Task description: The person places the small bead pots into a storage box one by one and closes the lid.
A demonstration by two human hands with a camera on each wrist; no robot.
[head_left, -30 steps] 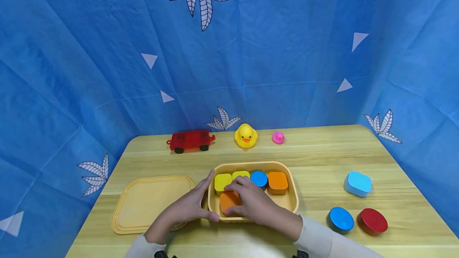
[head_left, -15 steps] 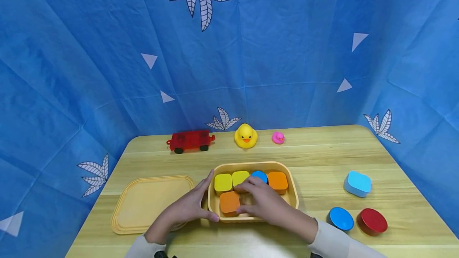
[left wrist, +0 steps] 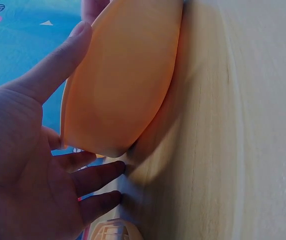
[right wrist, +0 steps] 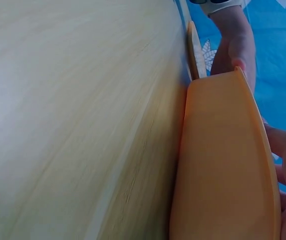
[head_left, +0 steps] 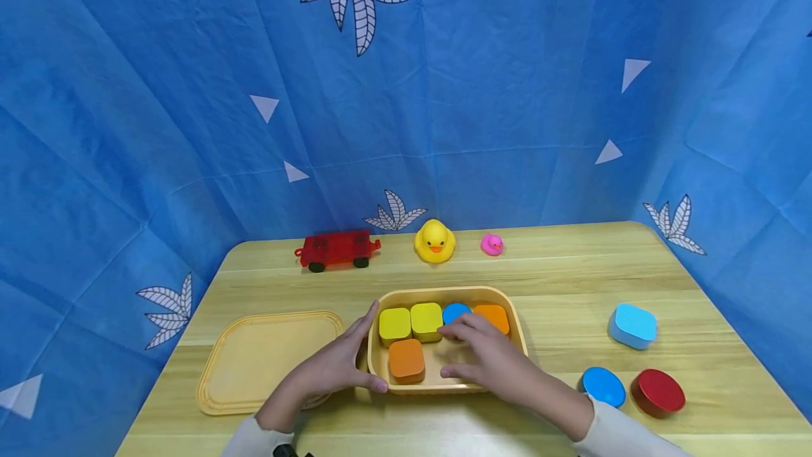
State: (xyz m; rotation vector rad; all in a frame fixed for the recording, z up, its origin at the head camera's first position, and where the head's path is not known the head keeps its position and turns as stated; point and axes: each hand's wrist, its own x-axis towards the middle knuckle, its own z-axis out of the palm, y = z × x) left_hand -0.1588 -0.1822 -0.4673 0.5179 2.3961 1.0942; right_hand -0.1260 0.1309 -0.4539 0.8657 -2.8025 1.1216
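Note:
A shallow orange box (head_left: 438,389) holds two yellow rounded-square blocks (head_left: 395,324), a blue round block (head_left: 455,312) and an orange block (head_left: 493,316) along its far side. A second orange block (head_left: 407,360) sits at its near left. My left hand (head_left: 333,367) rests spread around the box's left end; in the left wrist view its thumb (left wrist: 58,65) lies at the rim and its fingers extend past the corner. My right hand (head_left: 497,357) hovers over the box's right part, thumb and fingers apart, holding nothing. It partly covers the blue and far orange blocks.
To the left lies a flat, pale orange lid (head_left: 269,358). Along the back stand a red toy wagon (head_left: 336,249), a yellow duck (head_left: 435,240) and a small pink duck (head_left: 492,244). A light blue block (head_left: 634,326), a blue disc (head_left: 603,388) and a red disc (head_left: 660,393) sit on the right.
My right hand has let go of the near orange block and moved right across the box. That block now stands uncovered at the near left. The left hand has stayed in place.

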